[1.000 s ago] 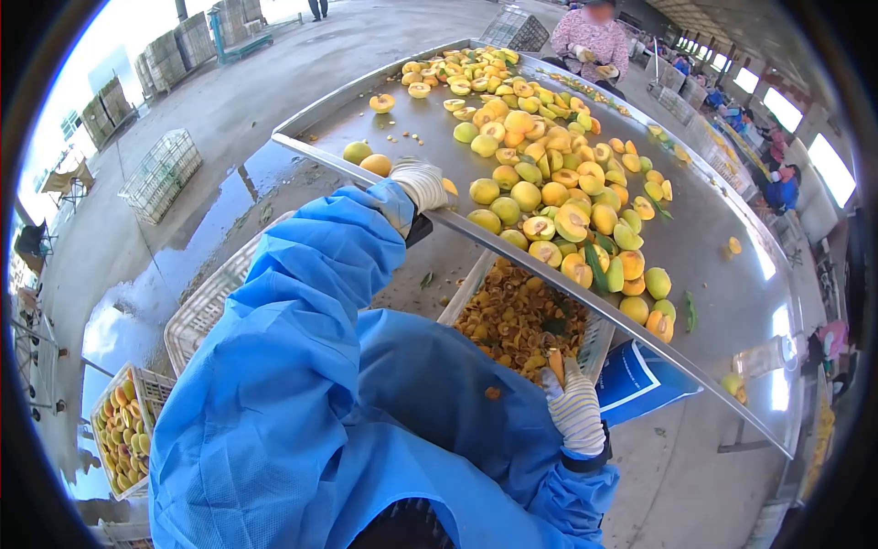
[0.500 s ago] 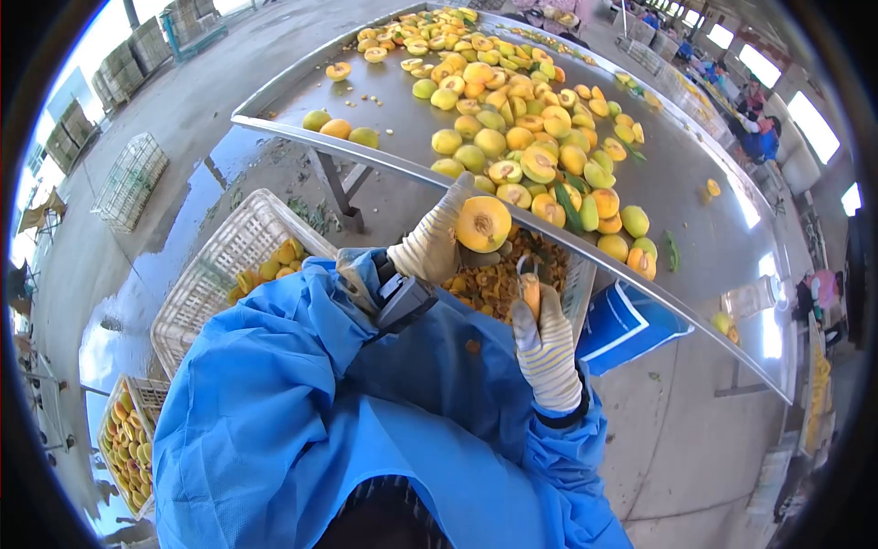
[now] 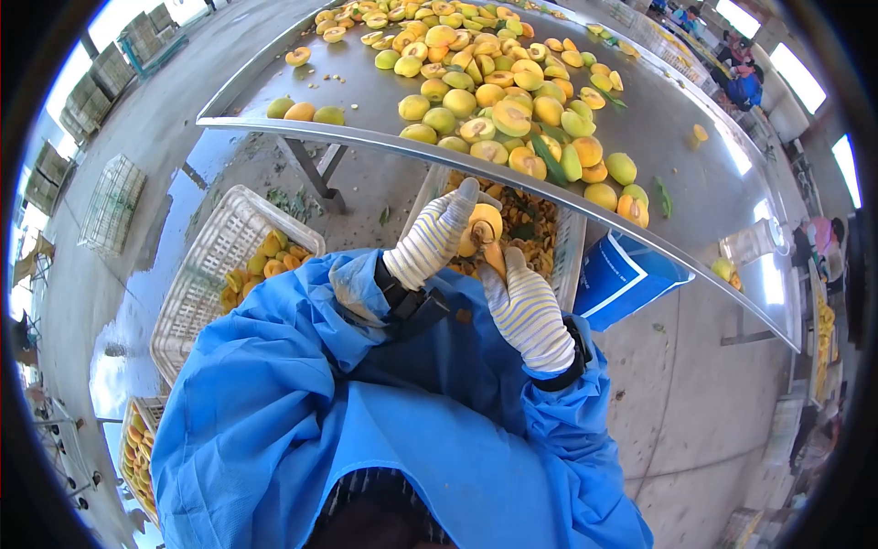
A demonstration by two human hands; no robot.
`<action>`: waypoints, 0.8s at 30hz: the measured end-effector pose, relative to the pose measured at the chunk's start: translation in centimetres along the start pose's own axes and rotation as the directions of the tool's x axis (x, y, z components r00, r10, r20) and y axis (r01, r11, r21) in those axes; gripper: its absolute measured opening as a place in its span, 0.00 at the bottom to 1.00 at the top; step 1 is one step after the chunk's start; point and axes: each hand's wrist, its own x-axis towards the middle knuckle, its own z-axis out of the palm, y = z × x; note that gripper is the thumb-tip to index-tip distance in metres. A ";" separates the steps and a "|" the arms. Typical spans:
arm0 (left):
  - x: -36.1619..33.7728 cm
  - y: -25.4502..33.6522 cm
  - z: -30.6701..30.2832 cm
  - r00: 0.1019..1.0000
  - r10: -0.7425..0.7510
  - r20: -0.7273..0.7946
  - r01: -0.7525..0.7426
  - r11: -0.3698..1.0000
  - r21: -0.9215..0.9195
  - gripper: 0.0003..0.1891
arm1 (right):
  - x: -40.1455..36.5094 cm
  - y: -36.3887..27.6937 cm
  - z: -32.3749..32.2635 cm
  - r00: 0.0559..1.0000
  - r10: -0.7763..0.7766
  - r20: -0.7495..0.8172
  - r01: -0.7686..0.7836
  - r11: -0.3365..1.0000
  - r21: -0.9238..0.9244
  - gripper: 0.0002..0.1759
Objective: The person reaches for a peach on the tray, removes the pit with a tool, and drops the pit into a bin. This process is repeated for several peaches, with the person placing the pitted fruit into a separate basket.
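My left hand point(image 3: 430, 238), in a striped glove, is closed around a halved yellow peach point(image 3: 485, 220) whose cut side faces me. My right hand point(image 3: 532, 316), gloved likewise, grips the orange-brown handle of a pitting tool point(image 3: 495, 260). The tool's metal loop meets the middle of the cut face, partly hidden there. Both hands are above a crate point(image 3: 569, 265) holding orange-brown pits and scraps, in front of the table edge.
A metal table point(image 3: 366, 101) bears a heap of peaches point(image 3: 512, 119), whole and halved. To the left, a white crate point(image 3: 187, 297) contains peach halves. A blue bin point(image 3: 622, 284) stands under the table's right side. Other people point(image 3: 741, 82) sit farther back.
The pitting tool has moved from beside the peach half onto its cut face. Both hands have come closer together, and the peach half is tilted differently. The camera view has shifted slightly.
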 end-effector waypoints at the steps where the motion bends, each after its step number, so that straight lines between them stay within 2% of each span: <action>1: 0.0 0.0 -0.1 1.000 -0.005 0.005 0.005 1.000 0.023 0.37 | 0.0 0.1 0.0 1.000 0.002 0.000 -0.002 0.999 0.043 0.15; 3: -0.1 -0.2 0.4 0.999 -0.008 -0.040 0.002 0.987 -0.161 0.35 | 0.2 0.2 -0.2 1.000 -0.001 -0.002 0.001 0.992 0.128 0.15; 6: 0.0 0.3 0.6 0.996 0.010 -0.085 -0.043 0.917 -0.395 0.29 | 0.5 0.3 -0.4 0.982 0.173 0.078 -0.188 0.934 0.305 0.14; 7: 0.0 0.5 0.6 0.995 0.018 -0.095 -0.061 0.883 -0.466 0.27 | 0.5 0.2 -0.2 0.990 0.139 0.030 -0.142 0.956 0.258 0.15; 8: 0.2 0.4 0.1 0.998 -0.061 -0.031 0.030 0.796 -0.605 0.24 | 0.4 0.3 0.0 0.994 0.104 -0.016 -0.099 0.973 0.209 0.15; 11: 0.4 -0.3 -0.7 0.992 -0.082 0.092 0.123 0.738 -0.664 0.24 | 0.3 0.4 0.4 0.995 0.049 -0.088 -0.044 0.997 0.057 0.16; 14: 0.0 0.3 -0.4 0.989 -0.085 0.124 0.148 0.709 -0.690 0.23 | 0.0 0.7 0.9 0.995 0.025 -0.097 -0.029 0.999 -0.043 0.18; 18: -0.4 0.9 0.4 0.988 -0.144 0.049 0.138 0.709 -0.692 0.22 | 0.0 -0.4 0.4 0.999 0.047 -0.026 -0.049 0.992 -0.120 0.19; 21: -0.9 0.7 1.4 0.986 -0.169 -0.016 0.115 0.738 -0.664 0.23 | 0.0 -1.1 0.9 0.992 0.120 0.037 -0.114 0.984 -0.137 0.20; 22: -1.0 0.6 1.8 0.984 -0.163 -0.066 0.082 0.757 -0.649 0.24 | -0.2 -0.7 1.7 0.994 0.104 0.030 -0.100 0.988 -0.114 0.20; 24: -1.0 0.3 2.2 0.981 -0.130 -0.145 0.013 0.785 -0.619 0.24 | -0.2 -0.3 3.0 0.995 0.101 -0.018 -0.100 0.993 0.056 0.20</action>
